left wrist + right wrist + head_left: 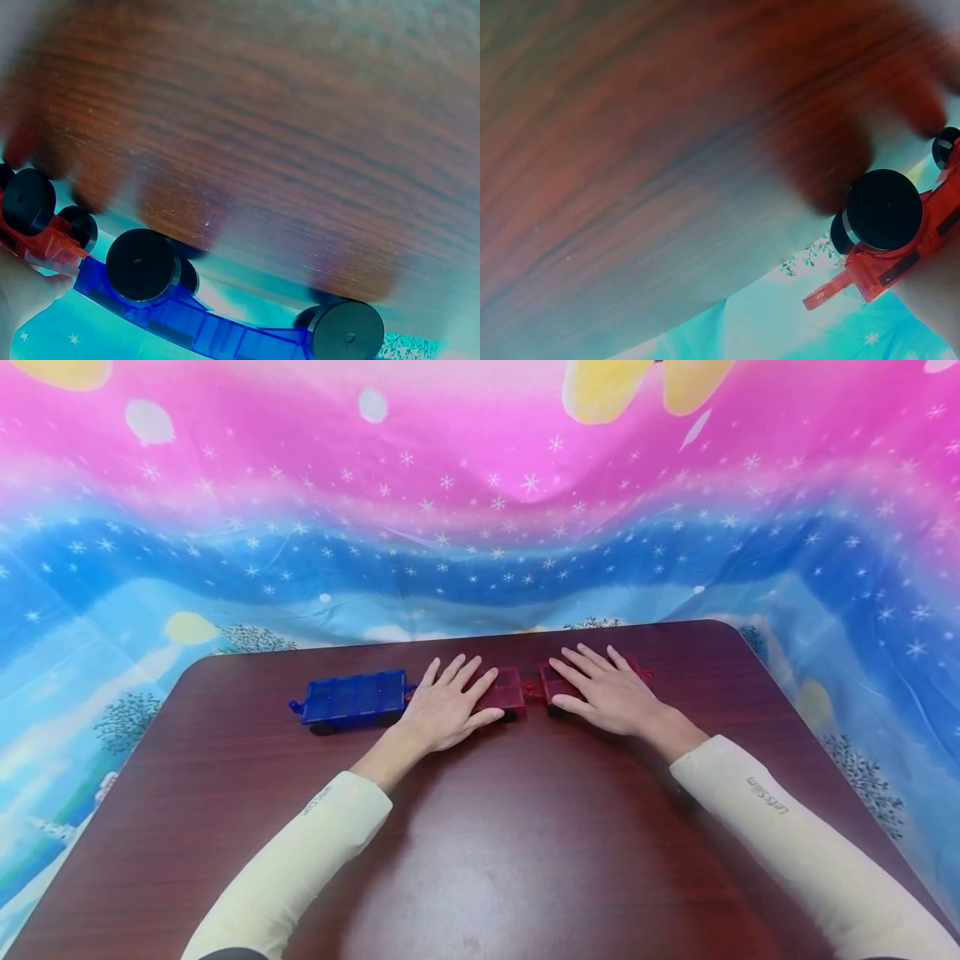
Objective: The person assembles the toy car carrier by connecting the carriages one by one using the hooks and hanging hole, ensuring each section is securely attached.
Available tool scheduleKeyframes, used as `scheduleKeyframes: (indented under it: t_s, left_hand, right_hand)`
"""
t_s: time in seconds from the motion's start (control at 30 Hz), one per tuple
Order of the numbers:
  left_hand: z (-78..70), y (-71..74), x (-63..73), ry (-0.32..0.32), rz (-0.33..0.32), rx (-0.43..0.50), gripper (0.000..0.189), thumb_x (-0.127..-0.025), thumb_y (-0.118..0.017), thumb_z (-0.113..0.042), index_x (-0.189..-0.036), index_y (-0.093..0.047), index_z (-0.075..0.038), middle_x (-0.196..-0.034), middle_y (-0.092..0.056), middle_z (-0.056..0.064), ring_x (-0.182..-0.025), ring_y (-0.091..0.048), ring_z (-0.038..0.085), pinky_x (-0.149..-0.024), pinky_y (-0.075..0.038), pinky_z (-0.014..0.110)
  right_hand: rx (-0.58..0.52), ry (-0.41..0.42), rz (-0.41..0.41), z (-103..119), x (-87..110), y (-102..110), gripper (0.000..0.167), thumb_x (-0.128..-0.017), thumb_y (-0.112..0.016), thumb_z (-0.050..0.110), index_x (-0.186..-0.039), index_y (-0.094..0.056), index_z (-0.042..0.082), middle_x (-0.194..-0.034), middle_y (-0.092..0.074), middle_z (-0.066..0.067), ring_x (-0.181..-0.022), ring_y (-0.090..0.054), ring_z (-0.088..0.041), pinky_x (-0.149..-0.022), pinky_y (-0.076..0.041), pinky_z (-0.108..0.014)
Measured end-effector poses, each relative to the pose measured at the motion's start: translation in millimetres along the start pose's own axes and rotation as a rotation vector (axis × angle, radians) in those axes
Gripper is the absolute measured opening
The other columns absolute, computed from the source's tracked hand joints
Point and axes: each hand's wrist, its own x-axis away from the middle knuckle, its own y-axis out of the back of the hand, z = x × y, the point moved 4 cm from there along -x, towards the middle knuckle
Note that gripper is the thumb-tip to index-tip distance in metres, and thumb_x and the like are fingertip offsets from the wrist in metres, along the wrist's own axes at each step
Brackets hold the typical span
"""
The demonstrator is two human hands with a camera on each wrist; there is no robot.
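Observation:
Three flat, see-through toy wagons with black wheels stand in a row across the table. The blue wagon (354, 696) is at the left end, its side and wheels (141, 264) also showing in the left wrist view. My left hand (450, 706) lies flat on the middle red wagon (510, 687), fingers spread and covering its left part. On the right-hand red wagon (553, 681) rests my right hand (609, 695), fingers straight and spread. A small red coupling (531, 690) shows between the two red wagons. The left hand partly hides the joint with the blue wagon.
The dark brown wooden table (465, 843) has rounded far corners. Just behind its far edge hangs a pink and blue patterned cloth (480, 560), which also runs along both sides. Pale sleeves (292, 868) cover both forearms.

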Motion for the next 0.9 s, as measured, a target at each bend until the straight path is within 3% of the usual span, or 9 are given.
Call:
scheduleKeyframes:
  t_s: [0.33,0.9]
  left_hand:
    - [8.5,4.4,5.4,0.041,-0.006,0.023,0.076,-0.101,-0.026,-0.07,-0.163,-0.027,-0.026,-0.167,-0.025,0.009,-0.154,-0.018,0.033,-0.121,-0.008,0.059]
    - [29.0,12.9,22.4,0.112,0.005,0.071,0.075,-0.101,-0.031,-0.068,-0.162,-0.029,-0.024,-0.166,-0.026,0.01,-0.154,-0.016,0.033,-0.121,-0.005,0.058]
  right_hand:
    - [-0.028,-0.017,-0.041,7.0,-4.9,6.0,0.079,-0.099,-0.039,0.069,-0.162,-0.028,0.023,-0.167,-0.023,-0.008,-0.155,-0.011,-0.033,-0.12,0.004,-0.06]
    - [-0.075,0.028,-0.104,20.8,-8.8,20.7,0.074,-0.102,-0.039,0.065,-0.16,-0.036,0.02,-0.166,-0.028,-0.008,-0.155,-0.012,-0.03,-0.12,-0.004,-0.061]
